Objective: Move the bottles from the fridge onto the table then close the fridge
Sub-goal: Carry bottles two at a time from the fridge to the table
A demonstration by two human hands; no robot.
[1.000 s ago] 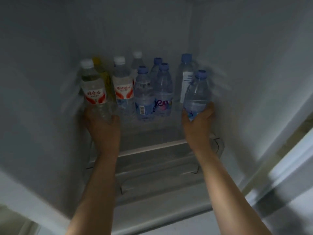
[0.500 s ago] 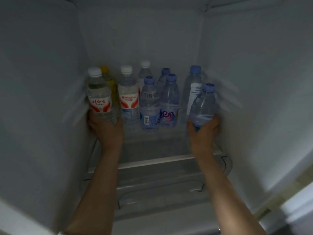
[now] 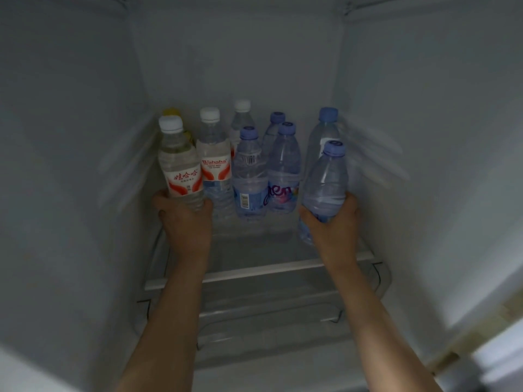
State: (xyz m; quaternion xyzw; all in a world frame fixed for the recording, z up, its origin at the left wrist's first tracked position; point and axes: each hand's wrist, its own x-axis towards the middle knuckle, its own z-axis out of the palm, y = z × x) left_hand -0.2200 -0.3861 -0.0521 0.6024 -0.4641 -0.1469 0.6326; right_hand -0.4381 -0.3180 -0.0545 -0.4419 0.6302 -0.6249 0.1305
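Both held bottles have tipped and risen a little since half a second ago. At the left, the white-capped bottle with the red label (image 3: pixel 181 162) now leans right, its base wrapped by the curled fingers of the left hand (image 3: pixel 185 219). At the right, the blue-capped bottle (image 3: pixel 325 185) leans to the right as before, but higher, and the right hand (image 3: pixel 332 222) grips its lower part with thumb and fingers around it. Both hold clear liquid and are capped.

Between them, other bottles stand upright on the fridge shelf (image 3: pixel 254 271): a second red-labelled bottle (image 3: pixel 214 162) just beside the left one, a yellow-capped bottle (image 3: pixel 171 112) mostly hidden behind it, a white-capped bottle at the back (image 3: pixel 242 114), a blue-capped bottle with a barcode label (image 3: pixel 249 176), a blue-capped bottle with a purple-lettered label (image 3: pixel 284 171), another blue cap behind these (image 3: pixel 276 123), and a tall blue-capped bottle (image 3: pixel 324 131) behind the right hand's one. All look filled with clear liquid.

Pale fridge walls (image 3: pixel 85 137) enclose the dim compartment. Below the shelf edge sits a clear drawer (image 3: pixel 268 315). The table is out of sight.
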